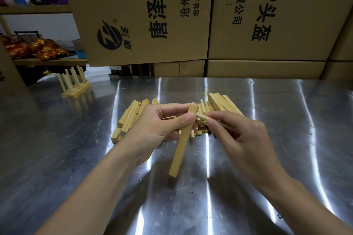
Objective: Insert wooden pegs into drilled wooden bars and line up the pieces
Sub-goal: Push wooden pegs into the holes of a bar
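Left grip: pinches the bar near its top end; the long part sticks out below, over the middle of the worktop.
Right grip: pinches a peg, whose tip meets the bar's side near that top end.
Pile: more bars and pegs lie on the worktop right behind both grips.

All the print I can read is black and lies turned on its side. The large brown cardboard box at the upper centre of the frame carries a round black logo with a ® mark and small characters 唐圣 beside it. Next to that come big 唐圣A and a cut-off letter, a line starting 沧州唐圣, and 地址:河北河. The second brown cardboard box at upper right reads 技有限公司, (西区), and large -P头盔, its start cut by the frame edge.
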